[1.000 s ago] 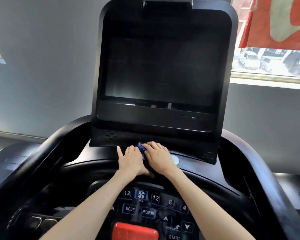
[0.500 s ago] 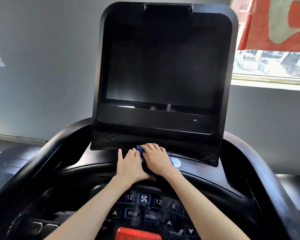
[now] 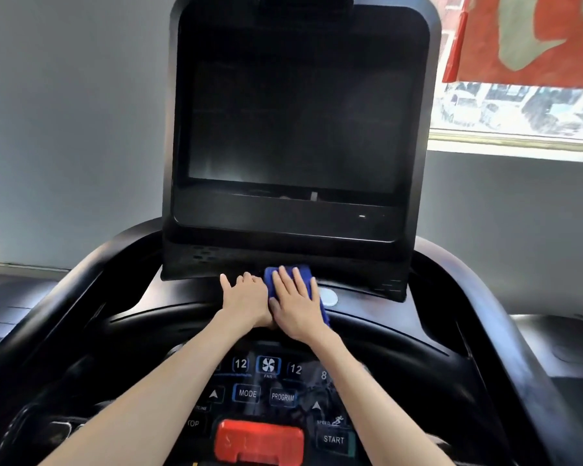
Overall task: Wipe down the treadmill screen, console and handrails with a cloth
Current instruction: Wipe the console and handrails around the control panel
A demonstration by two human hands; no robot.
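The left hand and right hand are bare. The left forearm and right forearm, slender, are uncovered down past the red key on either side.

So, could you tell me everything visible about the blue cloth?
The cloth is deep blue, soft-looking fabric, seemingly folded into a pad. It lies flat on the black console, just below the screen housing. The right hand presses it with straight fingers, hiding most of it; only edges show. The left hand rests beside it.
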